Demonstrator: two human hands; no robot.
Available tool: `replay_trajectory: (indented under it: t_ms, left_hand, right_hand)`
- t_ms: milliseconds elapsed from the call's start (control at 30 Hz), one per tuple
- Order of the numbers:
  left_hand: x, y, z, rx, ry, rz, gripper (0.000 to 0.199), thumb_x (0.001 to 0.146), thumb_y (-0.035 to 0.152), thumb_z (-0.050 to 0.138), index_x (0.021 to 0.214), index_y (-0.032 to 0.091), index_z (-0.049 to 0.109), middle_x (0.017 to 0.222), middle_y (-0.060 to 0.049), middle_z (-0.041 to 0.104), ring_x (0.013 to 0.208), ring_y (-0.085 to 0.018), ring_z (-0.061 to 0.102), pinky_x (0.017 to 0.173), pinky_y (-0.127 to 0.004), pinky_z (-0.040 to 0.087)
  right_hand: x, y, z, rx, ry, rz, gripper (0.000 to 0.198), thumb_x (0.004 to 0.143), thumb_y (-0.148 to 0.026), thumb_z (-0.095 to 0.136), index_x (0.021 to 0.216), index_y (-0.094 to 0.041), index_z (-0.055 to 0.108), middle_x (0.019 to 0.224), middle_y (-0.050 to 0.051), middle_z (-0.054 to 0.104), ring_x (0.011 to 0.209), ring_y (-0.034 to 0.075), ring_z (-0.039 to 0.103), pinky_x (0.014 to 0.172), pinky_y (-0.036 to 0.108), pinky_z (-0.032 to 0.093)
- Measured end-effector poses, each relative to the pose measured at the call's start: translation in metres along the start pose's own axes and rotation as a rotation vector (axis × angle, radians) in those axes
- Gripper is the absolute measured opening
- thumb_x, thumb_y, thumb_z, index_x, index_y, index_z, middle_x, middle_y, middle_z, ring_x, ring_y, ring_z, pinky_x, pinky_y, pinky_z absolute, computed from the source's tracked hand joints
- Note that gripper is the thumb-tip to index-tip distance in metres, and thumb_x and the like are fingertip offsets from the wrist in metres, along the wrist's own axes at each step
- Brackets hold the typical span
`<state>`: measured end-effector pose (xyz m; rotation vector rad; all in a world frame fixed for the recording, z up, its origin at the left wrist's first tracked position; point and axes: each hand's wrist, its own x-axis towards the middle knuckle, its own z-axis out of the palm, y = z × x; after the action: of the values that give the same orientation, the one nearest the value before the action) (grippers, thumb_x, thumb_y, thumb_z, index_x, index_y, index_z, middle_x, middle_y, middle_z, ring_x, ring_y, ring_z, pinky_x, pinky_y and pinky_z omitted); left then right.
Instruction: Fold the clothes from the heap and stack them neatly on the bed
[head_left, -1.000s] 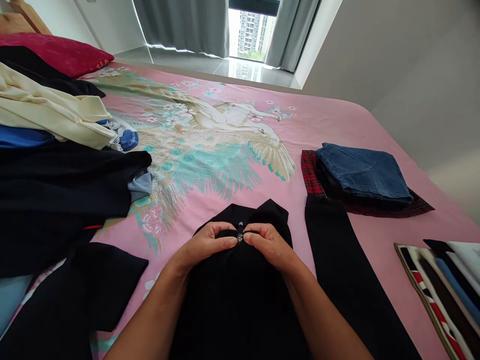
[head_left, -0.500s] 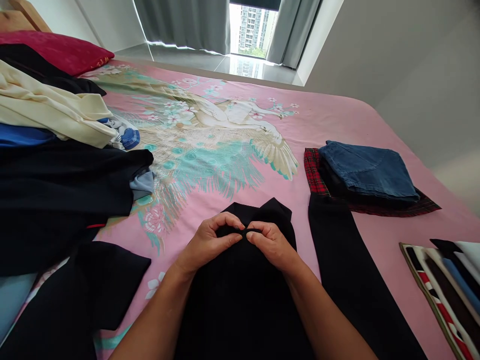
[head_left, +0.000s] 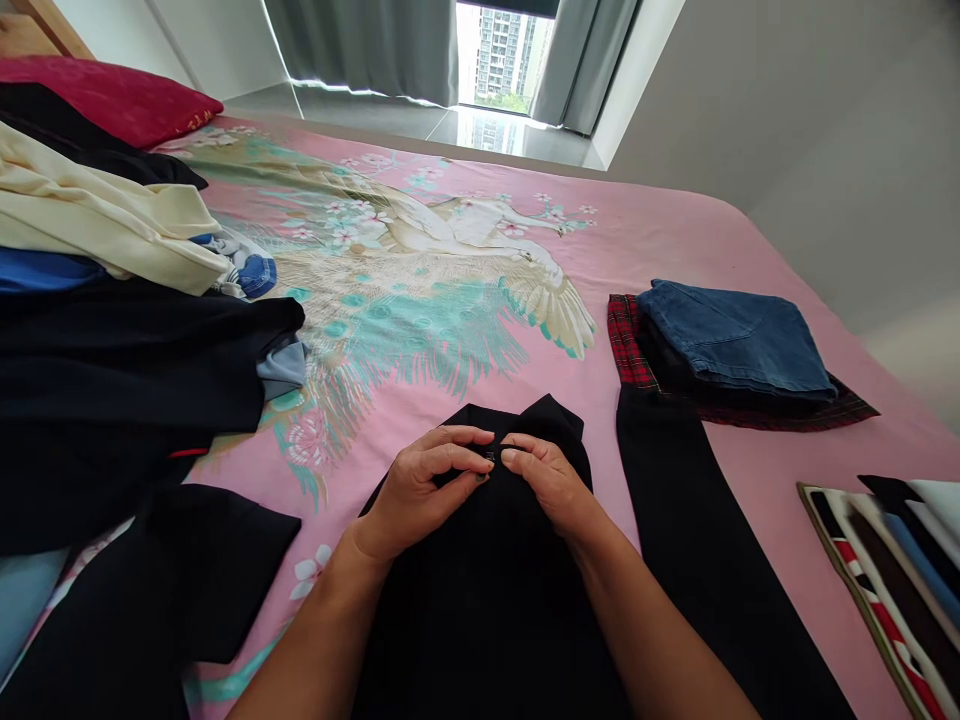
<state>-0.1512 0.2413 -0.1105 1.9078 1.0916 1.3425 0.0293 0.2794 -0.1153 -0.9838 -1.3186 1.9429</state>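
A black garment (head_left: 487,600), its kind hard to make out, lies in front of me with its top edge away from me. At that edge my left hand (head_left: 439,475) has thumb and fingers pinched on the cloth, beside a small shiny fastener (head_left: 490,455). Just to its right, my right hand (head_left: 547,480) pinches the facing edge between thumb and fingers. A narrow gap parts the two sets of fingertips. Behind the right hand, a corner of the black cloth folds upward.
The bed has a pink sheet (head_left: 660,230) with a bird print. Folded jeans (head_left: 742,335) lie on red plaid cloth (head_left: 630,345), beside a long black piece of cloth (head_left: 712,540). Folded clothes (head_left: 885,590) line the right; a loose clothes pile (head_left: 127,360) covers the left.
My fingertips have drawn slightly apart, and the small fastener now shows between them. The left fingers have straightened over the edge. The garment has hardly moved.
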Motion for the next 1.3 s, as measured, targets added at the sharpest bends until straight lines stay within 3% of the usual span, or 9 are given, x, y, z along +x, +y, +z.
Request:
replay_trajectory:
  t_ms: [167,433,800,900,1100,1300]
  left_hand:
    - [-0.0002,0.0003,0.0018,-0.008,0.027,-0.044,0.017,0.08,0.009,0.059,0.092,0.019,0.064,0.101,-0.006,0.066,0.096,-0.015,0.062,0.084,-0.029,0.053]
    - [-0.0056,0.0089,0.0012,0.189,-0.027,0.08,0.018,0.077,0.007,0.06,0.088,0.02,0.065,0.097,-0.006,0.066,0.088,-0.014,0.064,0.074,-0.026,0.055]
    - [-0.0075,0.0064,0.0098,0.033,0.059,-0.086,0.018,0.08,0.01,0.06,0.094,0.02,0.063,0.104,-0.005,0.065,0.098,-0.016,0.061,0.085,-0.031,0.052]
    - [-0.0066,0.0064,0.0083,0.074,0.077,-0.065,0.017,0.079,0.011,0.062,0.093,0.02,0.063,0.102,-0.005,0.065,0.096,-0.015,0.062,0.083,-0.031,0.053]
    - [-0.0062,0.0078,0.0056,0.097,0.076,-0.039,0.015,0.079,0.012,0.063,0.091,0.02,0.064,0.099,-0.005,0.066,0.093,-0.015,0.062,0.08,-0.03,0.053]
    - [-0.0096,0.0076,0.0061,0.089,0.044,-0.041,0.017,0.079,0.013,0.061,0.094,0.021,0.063,0.105,-0.006,0.065,0.099,-0.017,0.061,0.086,-0.034,0.052]
  right_hand:
    - [-0.0015,-0.0028,0.002,-0.136,-0.011,-0.058,0.022,0.083,-0.035,0.054,0.072,-0.016,0.052,0.063,-0.005,0.04,0.056,0.007,0.033,0.052,0.02,0.027]
    - [-0.0025,-0.0075,0.0084,-0.445,0.1,-0.221,0.021,0.083,-0.026,0.048,0.065,-0.017,0.054,0.064,-0.002,0.046,0.062,0.01,0.041,0.058,0.022,0.033]
    - [-0.0003,-0.0047,0.0003,-0.063,0.001,0.004,0.021,0.08,-0.035,0.053,0.068,-0.017,0.052,0.058,-0.004,0.04,0.052,0.007,0.032,0.05,0.021,0.026]
    - [-0.0007,-0.0046,0.0001,-0.077,-0.016,-0.002,0.023,0.08,-0.037,0.053,0.068,-0.017,0.051,0.059,-0.005,0.039,0.052,0.008,0.032,0.05,0.021,0.026]
    - [-0.0039,-0.009,0.001,-0.24,-0.051,-0.15,0.015,0.077,-0.03,0.056,0.071,-0.017,0.054,0.063,-0.004,0.042,0.057,0.008,0.036,0.053,0.021,0.028]
    - [-0.0028,-0.0079,0.0029,-0.303,-0.011,-0.162,0.011,0.076,-0.025,0.053,0.068,-0.017,0.052,0.064,-0.004,0.042,0.059,0.009,0.037,0.055,0.021,0.029]
